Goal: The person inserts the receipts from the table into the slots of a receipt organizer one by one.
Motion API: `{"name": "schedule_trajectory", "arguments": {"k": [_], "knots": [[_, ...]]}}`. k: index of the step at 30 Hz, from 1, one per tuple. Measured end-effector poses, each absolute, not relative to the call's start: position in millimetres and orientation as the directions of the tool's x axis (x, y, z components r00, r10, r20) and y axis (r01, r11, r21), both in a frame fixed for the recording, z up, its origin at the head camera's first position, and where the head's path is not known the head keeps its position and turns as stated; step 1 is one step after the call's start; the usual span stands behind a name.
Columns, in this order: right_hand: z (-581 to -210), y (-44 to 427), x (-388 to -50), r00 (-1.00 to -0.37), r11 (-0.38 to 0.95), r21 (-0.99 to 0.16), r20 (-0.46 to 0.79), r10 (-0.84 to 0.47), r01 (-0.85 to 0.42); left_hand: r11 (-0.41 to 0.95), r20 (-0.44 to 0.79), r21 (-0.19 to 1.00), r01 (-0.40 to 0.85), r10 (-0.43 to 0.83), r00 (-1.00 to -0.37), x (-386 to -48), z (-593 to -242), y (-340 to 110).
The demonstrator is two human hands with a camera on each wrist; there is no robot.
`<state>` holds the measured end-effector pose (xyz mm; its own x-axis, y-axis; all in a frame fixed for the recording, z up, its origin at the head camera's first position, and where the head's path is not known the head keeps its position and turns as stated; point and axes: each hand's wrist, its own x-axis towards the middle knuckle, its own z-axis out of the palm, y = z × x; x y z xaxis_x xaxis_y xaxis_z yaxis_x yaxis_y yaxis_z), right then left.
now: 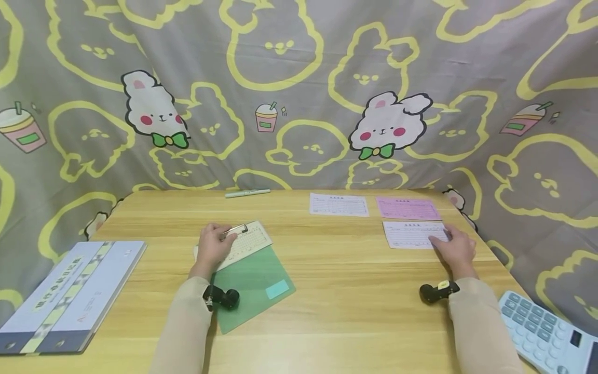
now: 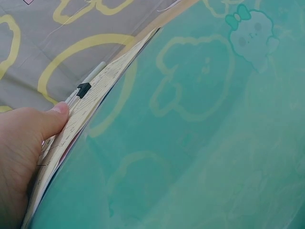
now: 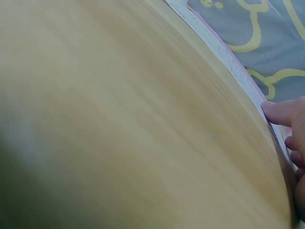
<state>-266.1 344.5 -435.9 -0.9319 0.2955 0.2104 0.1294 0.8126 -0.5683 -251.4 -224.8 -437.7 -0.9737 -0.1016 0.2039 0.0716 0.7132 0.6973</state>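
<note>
In the head view my left hand [image 1: 216, 249] is at the left end of a pale yellow form [image 1: 254, 238] with a black binder clip [image 1: 245, 228] on its upper edge. The form lies over a green folder [image 1: 254, 283]. From the left wrist view, the thumb [image 2: 58, 110] presses on the paper beside the clip; the other fingers are hidden. My right hand [image 1: 458, 248] pinches the right end of a white printed slip [image 1: 406, 235] on the table. In the right wrist view its thumb [image 3: 276, 112] lies on the slip's edge, the other fingers curled.
Behind that slip lie a pink slip [image 1: 407, 209] and another white slip [image 1: 338, 204]. A pen [image 1: 247, 193] rests along the table's back edge. A large binder [image 1: 75, 291] is at the left, a light blue calculator [image 1: 544, 332] at the right. Patterned cloth [image 1: 299, 104] hangs behind.
</note>
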Motion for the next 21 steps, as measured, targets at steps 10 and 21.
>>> {"name": "schedule_trajectory", "arguments": {"k": [10, 21], "knots": [[-429.4, 342.2, -265.2, -0.958, 0.847, -0.513, 0.146, 0.245, 0.138, 0.716, 0.212, 0.694, 0.074, -0.105, -0.972, -252.7, -438.6, -227.7], [-428.6, 343.1, -263.7, -0.967, 0.814, -0.554, 0.064, 0.247, 0.171, 0.714, 0.216, 0.696, 0.081, -0.1, -0.971, -251.3, -437.7, -226.6]]}}
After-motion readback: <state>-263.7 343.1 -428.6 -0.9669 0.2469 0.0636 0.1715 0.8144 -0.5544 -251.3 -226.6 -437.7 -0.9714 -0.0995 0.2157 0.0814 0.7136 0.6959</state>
